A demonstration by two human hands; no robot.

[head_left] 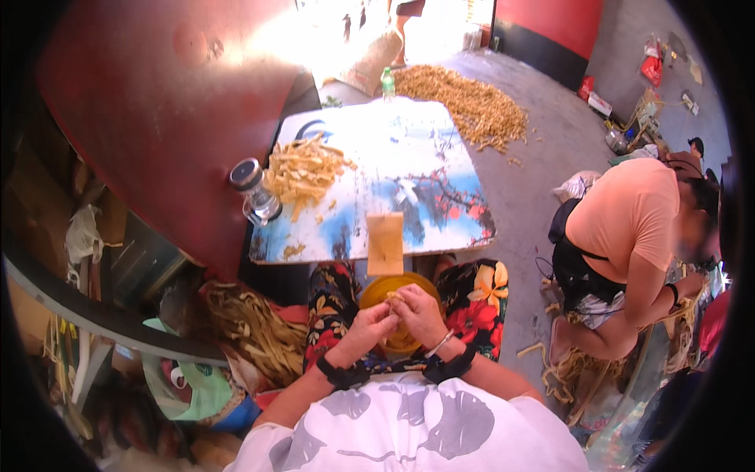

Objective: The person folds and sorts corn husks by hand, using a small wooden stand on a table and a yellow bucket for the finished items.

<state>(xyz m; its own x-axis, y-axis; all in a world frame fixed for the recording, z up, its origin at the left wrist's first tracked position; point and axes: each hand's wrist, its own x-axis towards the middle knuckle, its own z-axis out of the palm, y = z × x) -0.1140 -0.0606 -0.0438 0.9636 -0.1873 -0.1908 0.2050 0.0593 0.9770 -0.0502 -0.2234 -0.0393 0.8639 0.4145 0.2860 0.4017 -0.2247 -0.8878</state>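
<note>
My left hand (370, 328) and my right hand (422, 313) meet over a yellow bowl (368, 293) between my knees. Fingertips of both are pinched around a small pale-tan strip piece (392, 297), mostly covered by the fingers. More tan pieces (401, 340) lie in the bowl below. Just beyond it, a light wooden board (385, 242) sticks out over the near edge of the painted table (362, 189). A heap of flat tan strips (307, 175) rests on the table's left side.
A clear jar with a dark lid (257, 193) stands at the table's left edge. Long strips (259, 322) fill a sack at my left, near a green bag (185, 385). A crouching person (621, 220) works at right. Behind the table lie piled tan pieces (464, 102) and a bottle (388, 83).
</note>
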